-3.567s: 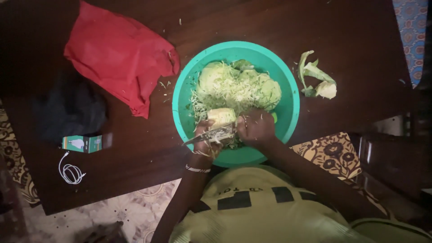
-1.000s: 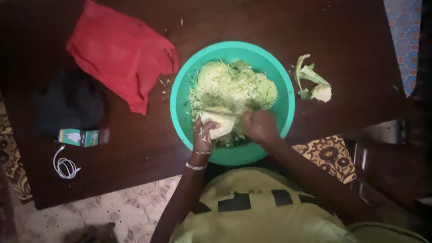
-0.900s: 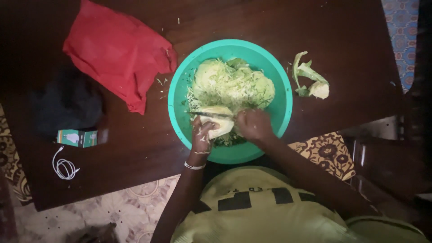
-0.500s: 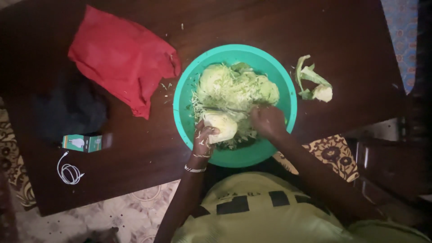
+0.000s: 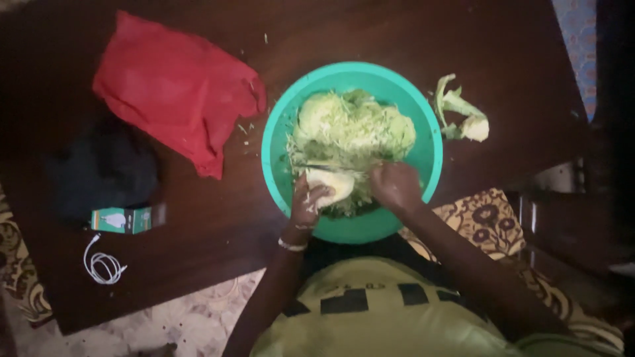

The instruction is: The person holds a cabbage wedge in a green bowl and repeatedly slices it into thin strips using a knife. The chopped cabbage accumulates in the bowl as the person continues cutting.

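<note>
Green shredded cabbage (image 5: 354, 129) fills the teal plastic basin (image 5: 278, 142) on the dark wooden table (image 5: 370, 33). Left hand (image 5: 305, 201) is closed around a pale cabbage wedge (image 5: 329, 182) at the basin's near side. Right hand (image 5: 395, 186) is closed on a knife (image 5: 311, 166) whose thin blade lies across the wedge's far edge. To shave it well, keep the left fingertips curled back from the blade, slice thin, and let the shreds fall inside the rim. Trimmed outer leaves (image 5: 460, 116) lie right of the basin, a red cloth (image 5: 175, 89) left.
</note>
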